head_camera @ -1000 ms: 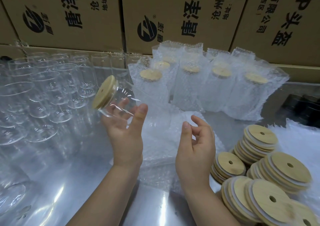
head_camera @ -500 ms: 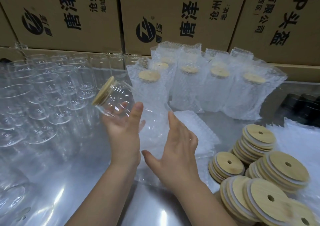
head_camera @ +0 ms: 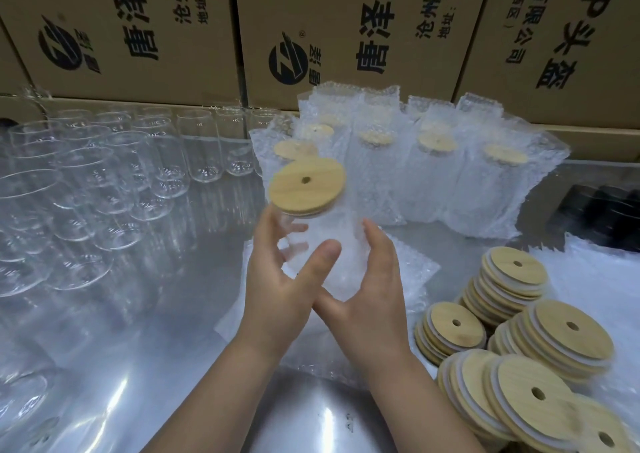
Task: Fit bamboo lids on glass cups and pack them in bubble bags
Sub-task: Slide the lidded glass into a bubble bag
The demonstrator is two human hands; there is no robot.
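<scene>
Both hands hold a glass cup [head_camera: 320, 241] upright in mid-air; a round bamboo lid [head_camera: 308, 186] with a small hole sits on its mouth. My left hand [head_camera: 280, 279] wraps the cup's left side, thumb across the front. My right hand [head_camera: 367, 286] cups its right side and base. A flat pile of bubble bags [head_camera: 408, 272] lies on the table right behind the hands. Several packed cups in bubble bags [head_camera: 429, 178] stand at the back. Stacks of loose bamboo lids [head_camera: 540, 355] lie at the right.
Many bare glass cups [head_camera: 104, 182] crowd the left half of the shiny metal table [head_camera: 173, 383]. Cardboard boxes [head_camera: 346, 29] wall off the back. Dark objects [head_camera: 602, 210] sit at the far right edge, beside more bubble wrap [head_camera: 606, 279].
The lidded cup has swung from tilted left to upright and moved right toward the centre. My right hand, free and open before, now closes on the cup's right side.
</scene>
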